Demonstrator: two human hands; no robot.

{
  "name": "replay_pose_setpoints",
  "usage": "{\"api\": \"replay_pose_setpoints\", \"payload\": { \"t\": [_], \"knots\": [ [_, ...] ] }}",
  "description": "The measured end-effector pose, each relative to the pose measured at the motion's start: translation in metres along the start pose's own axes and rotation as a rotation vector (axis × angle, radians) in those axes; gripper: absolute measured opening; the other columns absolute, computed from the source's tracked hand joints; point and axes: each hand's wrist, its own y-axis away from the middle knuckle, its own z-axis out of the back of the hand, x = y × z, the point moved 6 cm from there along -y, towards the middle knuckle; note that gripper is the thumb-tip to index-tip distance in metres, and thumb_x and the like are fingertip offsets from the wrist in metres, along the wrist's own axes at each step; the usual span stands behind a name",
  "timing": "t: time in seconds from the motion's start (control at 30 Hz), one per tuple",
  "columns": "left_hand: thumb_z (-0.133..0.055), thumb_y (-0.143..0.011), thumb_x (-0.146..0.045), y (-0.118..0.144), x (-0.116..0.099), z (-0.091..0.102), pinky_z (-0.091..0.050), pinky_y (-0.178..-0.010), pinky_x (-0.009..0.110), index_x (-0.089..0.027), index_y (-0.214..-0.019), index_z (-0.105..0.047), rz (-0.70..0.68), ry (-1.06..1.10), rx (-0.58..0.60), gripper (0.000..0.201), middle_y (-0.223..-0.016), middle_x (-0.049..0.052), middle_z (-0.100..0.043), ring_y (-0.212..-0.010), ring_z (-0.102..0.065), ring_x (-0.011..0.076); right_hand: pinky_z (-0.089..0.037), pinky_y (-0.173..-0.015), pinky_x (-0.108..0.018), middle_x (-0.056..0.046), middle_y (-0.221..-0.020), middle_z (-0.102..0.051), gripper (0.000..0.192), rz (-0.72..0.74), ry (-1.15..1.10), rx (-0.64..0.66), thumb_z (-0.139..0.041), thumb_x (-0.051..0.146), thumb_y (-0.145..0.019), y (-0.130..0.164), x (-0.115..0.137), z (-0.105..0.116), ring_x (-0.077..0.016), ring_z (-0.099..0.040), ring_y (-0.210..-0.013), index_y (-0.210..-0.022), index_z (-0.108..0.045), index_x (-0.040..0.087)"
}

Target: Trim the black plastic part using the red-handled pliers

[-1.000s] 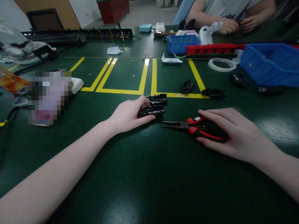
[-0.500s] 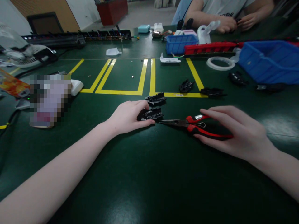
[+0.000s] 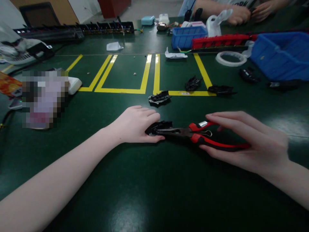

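Observation:
Between the thumb and fingers of my left hand (image 3: pixel 140 125) is a small black plastic part (image 3: pixel 166 124), low over the green table or resting on it. My right hand (image 3: pixel 253 141) is wrapped around the red and black handles of needle-nose pliers (image 3: pixel 199 138). The plier jaws point left, and their tips lie over the held part; whether they pinch anything I cannot make out. A similar black plastic piece (image 3: pixel 159 98) lies just beyond my left hand. Farther right are more dark pieces, one (image 3: pixel 193 83) near the yellow tape and another (image 3: pixel 222 90) across its corner.
Yellow tape (image 3: pixel 120 91) marks boxes on the green table (image 3: pixel 154 193). At the back right stand a large blue bin (image 3: pixel 282 58), a smaller blue basket (image 3: pixel 188 37) and a roll of tape (image 3: pixel 231 58). A blurred-out phone-like object (image 3: pixel 45 100) is at left. Another person's hands (image 3: pixel 238 15) work opposite.
The plier tips have moved left from beside the black plastic part to over it. My left hand has brought the part slightly nearer, apart from the similar piece behind. The view has tilted down a little.

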Motion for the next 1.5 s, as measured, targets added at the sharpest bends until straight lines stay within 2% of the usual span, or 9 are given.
{"api": "replay_pose_setpoints", "payload": {
  "t": [0.2,0.37,0.53,0.6,0.7,0.8,0.97,1.13,1.5],
  "knots": [
    [-0.047,-0.087,-0.057,0.0,-0.004,0.0,-0.038,-0.064,0.028,-0.018,-0.09,-0.055,-0.026,-0.016,0.008,0.04,-0.084,0.004,-0.063,-0.072,-0.059,0.0179,-0.055,-0.066,-0.045,-0.001,-0.118,-0.062,0.057,-0.008,0.021,0.063,-0.062,0.047,-0.078,-0.003,0.002,0.003,-0.0301,-0.066,-0.089,-0.132,-0.043,0.043],
    [-0.048,-0.087,-0.055,0.0,-0.008,0.001,-0.037,-0.064,0.028,-0.018,-0.091,-0.056,-0.057,-0.044,-0.006,0.038,-0.083,0.004,-0.063,-0.071,-0.058,0.0173,-0.054,-0.078,-0.038,-0.005,-0.111,-0.063,0.045,0.013,0.046,0.054,-0.06,0.049,-0.08,-0.01,0.009,0.013,-0.0248,-0.065,-0.09,-0.121,-0.054,0.029],
    [-0.048,-0.087,-0.057,0.0,-0.011,0.0,-0.036,-0.063,0.027,-0.018,-0.09,-0.056,-0.103,-0.054,0.001,0.04,-0.082,0.003,-0.063,-0.069,-0.057,0.0161,-0.053,-0.071,-0.031,-0.005,-0.107,-0.062,0.048,0.135,0.046,0.085,-0.057,0.049,-0.082,-0.01,0.01,0.014,-0.0208,-0.064,-0.086,-0.124,-0.053,0.026],
    [-0.047,-0.087,-0.057,0.0,-0.013,-0.001,-0.036,-0.062,0.027,-0.018,-0.089,-0.056,-0.12,-0.067,0.003,0.04,-0.081,0.003,-0.063,-0.066,-0.056,0.0155,-0.053,-0.069,-0.03,-0.006,-0.106,-0.06,0.05,0.152,0.044,0.103,-0.055,0.048,-0.084,-0.01,0.008,0.012,-0.0193,-0.063,-0.084,-0.127,-0.05,0.023],
    [-0.046,-0.088,-0.057,0.0,-0.014,0.0,-0.035,-0.06,0.028,-0.017,-0.089,-0.055,-0.147,-0.072,0.002,0.041,-0.079,0.002,-0.062,-0.064,-0.055,0.0151,-0.053,-0.068,-0.028,-0.007,-0.103,-0.059,0.044,0.159,0.024,0.13,-0.054,0.045,-0.085,-0.011,0.009,0.009,-0.0175,-0.062,-0.081,-0.12,-0.052,0.019],
    [-0.045,-0.088,-0.058,0.001,-0.015,0.0,-0.035,-0.06,0.028,-0.017,-0.089,-0.055,-0.174,-0.055,0.0,0.042,-0.078,0.002,-0.061,-0.063,-0.054,0.0151,-0.053,-0.066,-0.031,-0.007,-0.101,-0.062,0.04,0.171,-0.008,0.14,-0.056,0.046,-0.083,-0.011,0.009,0.006,-0.0193,-0.063,-0.08,-0.113,-0.053,0.019],
    [-0.041,-0.09,-0.057,0.001,-0.021,0.001,-0.035,-0.061,0.028,-0.017,-0.087,-0.055,-0.219,0.036,0.01,0.042,-0.075,0.002,-0.06,-0.065,-0.054,0.0156,-0.054,-0.067,-0.038,-0.005,-0.102,-0.064,0.041,0.119,-0.094,0.167,-0.057,0.046,-0.081,-0.007,-0.001,-0.004,-0.0251,-0.065,-0.085,-0.116,-0.05,0.026],
    [-0.047,-0.086,-0.054,0.001,-0.025,0.0,-0.035,-0.062,0.028,-0.017,-0.085,-0.055,-0.241,0.089,0.031,0.038,-0.076,0.001,-0.059,-0.066,-0.054,0.016,-0.054,-0.063,-0.039,-0.006,-0.1,-0.064,0.05,0.182,-0.188,0.165,-0.066,0.041,-0.075,-0.003,-0.004,-0.013,-0.0263,-0.065,-0.083,-0.12,-0.049,0.027],
    [-0.047,-0.086,-0.055,0.002,-0.025,0.0,-0.036,-0.063,0.029,-0.018,-0.087,-0.056,-0.219,0.087,0.047,0.038,-0.079,0.002,-0.059,-0.067,-0.054,0.0158,-0.055,-0.066,-0.041,-0.008,-0.104,-0.063,0.06,0.181,-0.251,0.144,-0.07,0.038,-0.07,-0.001,-0.007,-0.014,-0.0288,-0.064,-0.087,-0.126,-0.05,0.027]
  ]
}}
